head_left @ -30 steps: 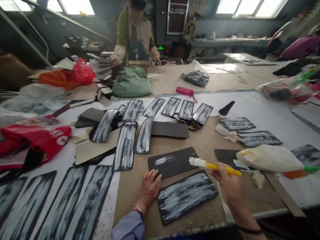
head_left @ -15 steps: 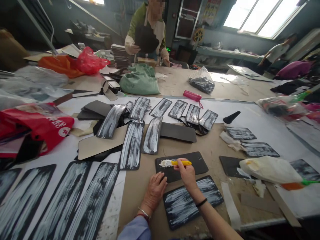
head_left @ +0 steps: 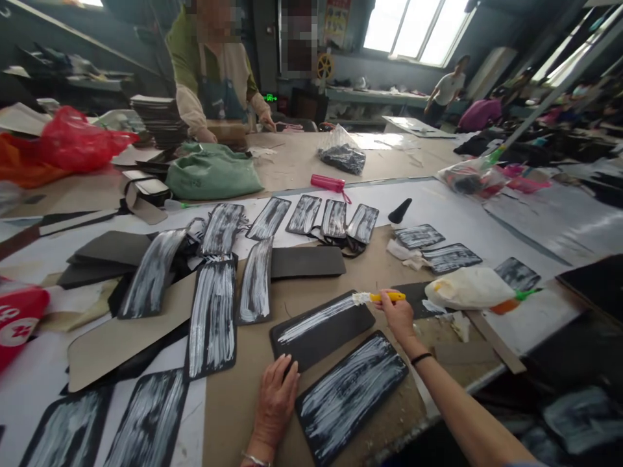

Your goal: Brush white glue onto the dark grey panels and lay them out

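Note:
My right hand (head_left: 398, 316) is closed on the yellow handle of a brush (head_left: 387, 297). White paste coats its bristles, which touch the far right end of a black rectangular panel (head_left: 321, 334). A white streak runs along that panel's far side, and the near side is bare black. My left hand (head_left: 276, 395) lies with fingers stretched out, its fingertips at the panel's near left edge. Just nearer to me lies another black panel (head_left: 353, 395), streaked white all over. A pale, paste-smeared bag (head_left: 470, 287) rests on a dark panel to the right of my right hand.
Several white-streaked panels (head_left: 213, 318) lie about on the left and at the back. A plain black piece (head_left: 307, 261) sits behind the work. Farther off are a pink cylinder (head_left: 328, 183), a black cone-shaped piece (head_left: 400, 211) and a green bag (head_left: 213, 170). A co-worker (head_left: 214, 78) stands across the table.
My right hand has drawn the brush rightward, leaving a white streak along the panel. The panel now sits at a steeper slant. My view has turned right, and the co-worker's dark piece has been lowered.

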The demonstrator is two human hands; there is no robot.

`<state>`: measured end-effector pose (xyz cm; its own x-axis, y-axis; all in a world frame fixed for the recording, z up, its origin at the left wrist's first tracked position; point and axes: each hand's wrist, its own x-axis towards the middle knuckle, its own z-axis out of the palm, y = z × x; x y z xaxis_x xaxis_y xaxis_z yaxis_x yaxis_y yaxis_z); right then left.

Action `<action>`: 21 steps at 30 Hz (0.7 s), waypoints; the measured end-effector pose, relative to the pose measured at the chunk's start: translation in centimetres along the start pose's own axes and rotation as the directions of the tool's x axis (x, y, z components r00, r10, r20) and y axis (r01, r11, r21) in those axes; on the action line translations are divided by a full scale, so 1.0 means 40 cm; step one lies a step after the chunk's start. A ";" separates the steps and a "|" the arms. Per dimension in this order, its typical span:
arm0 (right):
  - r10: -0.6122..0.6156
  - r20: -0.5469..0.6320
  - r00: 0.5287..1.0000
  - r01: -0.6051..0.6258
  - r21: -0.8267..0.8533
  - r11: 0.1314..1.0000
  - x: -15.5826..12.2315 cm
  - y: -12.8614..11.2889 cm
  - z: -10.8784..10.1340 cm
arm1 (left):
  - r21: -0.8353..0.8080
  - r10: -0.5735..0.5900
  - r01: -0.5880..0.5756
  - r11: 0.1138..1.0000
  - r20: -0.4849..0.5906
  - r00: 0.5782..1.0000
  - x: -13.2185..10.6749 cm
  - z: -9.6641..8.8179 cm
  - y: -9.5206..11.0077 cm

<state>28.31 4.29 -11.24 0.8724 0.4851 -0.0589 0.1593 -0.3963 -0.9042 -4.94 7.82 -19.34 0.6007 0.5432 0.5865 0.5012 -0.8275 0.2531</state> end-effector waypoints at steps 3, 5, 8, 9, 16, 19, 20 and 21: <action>-0.014 -0.014 1.000 0.014 0.021 1.000 0.005 -0.010 -0.020 | 0.014 0.016 -0.016 1.000 -0.005 1.000 0.001 -0.003 0.001; -0.028 0.013 1.000 0.027 0.070 0.997 -0.015 -0.024 -0.012 | 0.013 0.011 -0.011 1.000 0.001 1.000 0.002 -0.005 0.004; -0.013 0.127 0.992 -0.014 0.209 0.978 -0.081 -0.047 0.049 | 0.008 -0.004 0.004 1.000 -0.004 1.000 0.004 -0.006 0.008; 0.003 0.177 0.984 -0.049 0.252 0.966 -0.109 -0.053 0.079 | 0.011 -0.002 0.002 1.000 -0.013 1.000 0.006 -0.007 0.008; 0.066 0.218 0.974 -0.129 0.288 0.949 -0.145 -0.035 0.175 | 0.029 0.019 -0.018 0.999 -0.057 0.998 0.011 -0.005 0.005; 0.100 0.094 0.991 -0.121 0.248 0.961 -0.051 -0.012 0.097 | 0.025 0.011 -0.010 1.000 -0.033 0.999 0.006 -0.002 0.004; 0.106 0.059 0.993 -0.117 0.233 0.965 -0.021 -0.007 0.067 | 0.028 0.011 -0.011 1.000 -0.023 1.000 0.005 -0.001 0.003; 0.107 0.034 0.994 -0.112 0.220 0.969 0.001 -0.004 0.040 | 0.031 0.015 -0.014 0.999 -0.017 1.000 0.004 -0.001 0.002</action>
<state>27.60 5.61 -11.77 0.8683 0.4662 -0.1694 -0.0447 -0.2665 -0.9628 -4.81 7.83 -19.20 0.5976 0.5285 0.6029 0.5118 -0.8303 0.2205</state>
